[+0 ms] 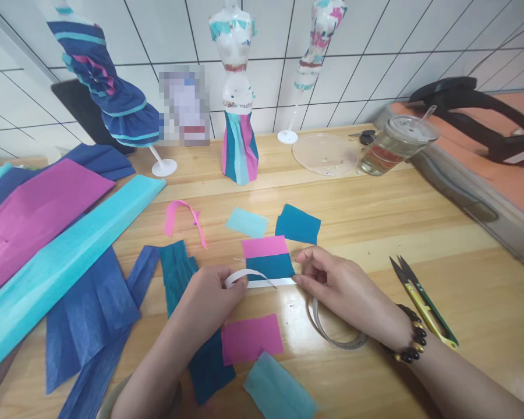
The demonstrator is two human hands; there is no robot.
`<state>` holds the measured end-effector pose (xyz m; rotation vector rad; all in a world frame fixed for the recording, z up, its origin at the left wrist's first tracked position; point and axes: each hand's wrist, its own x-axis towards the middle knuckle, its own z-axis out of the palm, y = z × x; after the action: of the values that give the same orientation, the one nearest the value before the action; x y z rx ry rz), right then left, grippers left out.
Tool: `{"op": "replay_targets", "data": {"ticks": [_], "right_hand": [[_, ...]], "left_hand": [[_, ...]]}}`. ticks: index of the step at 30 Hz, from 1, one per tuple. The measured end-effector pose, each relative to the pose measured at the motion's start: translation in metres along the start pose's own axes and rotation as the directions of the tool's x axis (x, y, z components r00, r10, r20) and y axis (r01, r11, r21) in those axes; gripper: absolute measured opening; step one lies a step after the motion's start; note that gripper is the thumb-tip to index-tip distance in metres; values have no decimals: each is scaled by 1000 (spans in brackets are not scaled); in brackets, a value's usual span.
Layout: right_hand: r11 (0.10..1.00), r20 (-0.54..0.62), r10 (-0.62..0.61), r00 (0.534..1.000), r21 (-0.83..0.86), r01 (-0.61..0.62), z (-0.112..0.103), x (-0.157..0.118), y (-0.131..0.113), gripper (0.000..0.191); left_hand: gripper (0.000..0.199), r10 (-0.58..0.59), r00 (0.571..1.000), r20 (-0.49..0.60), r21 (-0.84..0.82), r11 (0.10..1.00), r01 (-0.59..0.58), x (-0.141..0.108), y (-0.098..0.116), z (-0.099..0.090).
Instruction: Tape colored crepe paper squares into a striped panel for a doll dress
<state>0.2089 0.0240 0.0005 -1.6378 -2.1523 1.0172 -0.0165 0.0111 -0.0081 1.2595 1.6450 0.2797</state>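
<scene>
A pink piece of crepe paper [264, 246] and a dark teal piece [268, 266] lie joined edge to edge at the middle of the table. Along the teal piece's lower edge runs a white strip of tape [264, 283]. My left hand [213, 294] pinches the strip's left part, where a loose white end curls up. At the right end, my right hand [327, 273] has thumb and fingertips closed on the strip. Below this hand lies a roll of tape [349, 345], partly hidden by it. Whether strip and roll are connected is hidden.
Thread snips [423, 302] lie at right. Cut paper pieces [297, 224] surround the work, with larger crepe sheets [70, 244] at left. Behind stand a mannequin in a striped skirt [240, 148], two other mannequins, a clear plastic lid [325, 154] and a drink cup [393, 145].
</scene>
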Motion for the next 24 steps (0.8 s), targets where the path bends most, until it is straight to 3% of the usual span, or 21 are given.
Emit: {"op": "replay_targets", "data": {"ticks": [24], "right_hand": [[993, -15, 12, 1000, -121, -14, 4, 2, -2, 8]], "left_hand": [[25, -28, 998, -61, 56, 998, 32, 0, 2, 3]]}}
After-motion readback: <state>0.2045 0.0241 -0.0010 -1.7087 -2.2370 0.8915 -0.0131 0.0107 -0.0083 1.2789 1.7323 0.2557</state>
